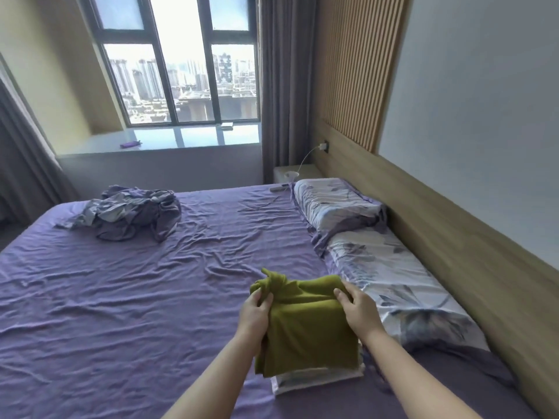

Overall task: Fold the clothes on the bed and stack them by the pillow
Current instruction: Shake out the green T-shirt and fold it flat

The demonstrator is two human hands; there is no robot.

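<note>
A folded olive-green garment [308, 331] lies on top of a small stack of folded white clothes [314, 381], beside the near floral pillow [402, 285]. My left hand [255, 313] grips the garment's bunched far-left corner. My right hand [360, 306] holds its far-right edge, fingers curled over the cloth. A crumpled heap of purple and grey-white clothes [133, 216] lies unfolded at the far left of the bed [121, 297].
A second floral pillow [332, 204] lies farther along the wooden headboard [453, 225]. A white nightstand [296, 172] with a charging cable stands past the bed. Window ledge [181, 140] and grey curtains close off the far side.
</note>
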